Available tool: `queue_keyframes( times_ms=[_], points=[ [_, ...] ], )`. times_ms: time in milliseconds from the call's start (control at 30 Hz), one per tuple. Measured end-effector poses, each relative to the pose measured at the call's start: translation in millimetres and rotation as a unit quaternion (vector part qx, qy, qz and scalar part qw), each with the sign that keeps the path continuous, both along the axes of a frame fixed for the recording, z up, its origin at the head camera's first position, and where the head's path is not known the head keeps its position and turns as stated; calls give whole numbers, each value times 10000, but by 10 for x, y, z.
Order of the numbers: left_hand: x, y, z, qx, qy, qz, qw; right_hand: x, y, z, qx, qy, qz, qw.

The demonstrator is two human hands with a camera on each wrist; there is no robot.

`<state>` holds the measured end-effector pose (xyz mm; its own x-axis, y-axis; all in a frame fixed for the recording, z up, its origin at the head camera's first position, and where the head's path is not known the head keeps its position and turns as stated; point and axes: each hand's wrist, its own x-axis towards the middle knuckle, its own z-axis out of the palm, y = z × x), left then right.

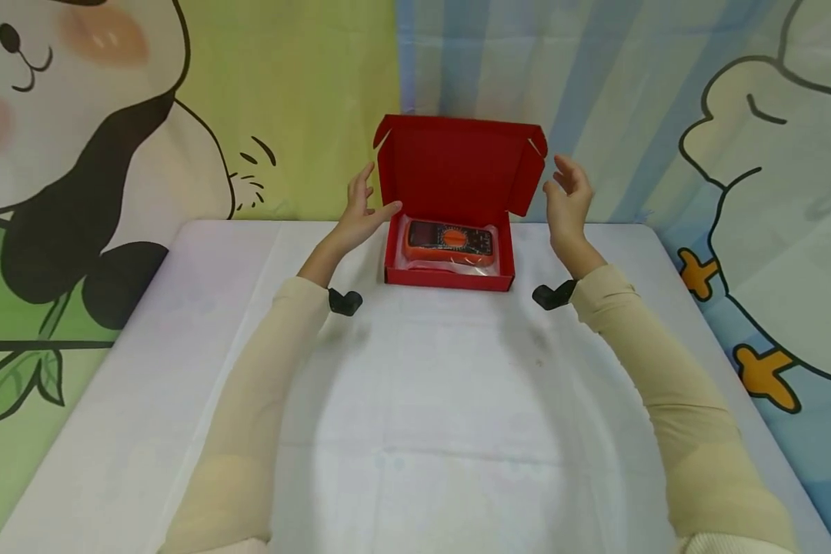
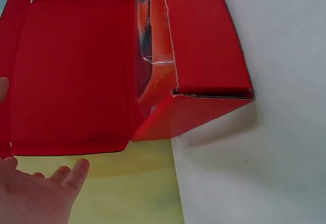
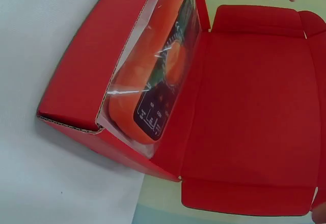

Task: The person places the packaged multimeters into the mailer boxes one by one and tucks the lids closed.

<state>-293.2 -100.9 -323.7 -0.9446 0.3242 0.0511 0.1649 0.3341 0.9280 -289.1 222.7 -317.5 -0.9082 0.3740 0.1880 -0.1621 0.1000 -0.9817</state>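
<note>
A red cardboard box [image 1: 450,280] stands at the far edge of the table with its lid [image 1: 457,165] raised behind it. Inside lies an orange and black multimeter [image 1: 450,242] in a clear plastic bag [image 3: 122,92]. My left hand [image 1: 360,215] is at the box's left side, fingers spread and thumb reaching to the rim; in the left wrist view its fingers lie beside the lid's side flap. On the other side, my right hand [image 1: 569,204] is raised to the right of the lid, its fingers slightly bent and holding nothing.
A white cloth covers the table [image 1: 450,400]. Right behind the box hangs a printed backdrop [image 1: 318,115] with a panda and a white cartoon figure. A black wrist mount [image 1: 345,302] sits on the left wrist and another mount [image 1: 552,295] on the right.
</note>
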Motion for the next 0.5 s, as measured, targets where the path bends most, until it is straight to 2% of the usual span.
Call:
queue_keyframes(
  times_ms=[67,133,367,500],
  points=[
    [-7,4,3,-3,-41,-8,10000,-24,-1,-10,-208,-317,102,9992],
    [-17,1,3,-1,-89,-4,10000,-39,-10,-17,-191,-590,239,9978],
    [-96,-24,34,87,-64,47,9999,-32,-49,-35,707,-907,702,9909],
    [-105,-17,70,276,-55,71,9996,-29,-59,-49,952,-1002,859,9867]
  ],
)
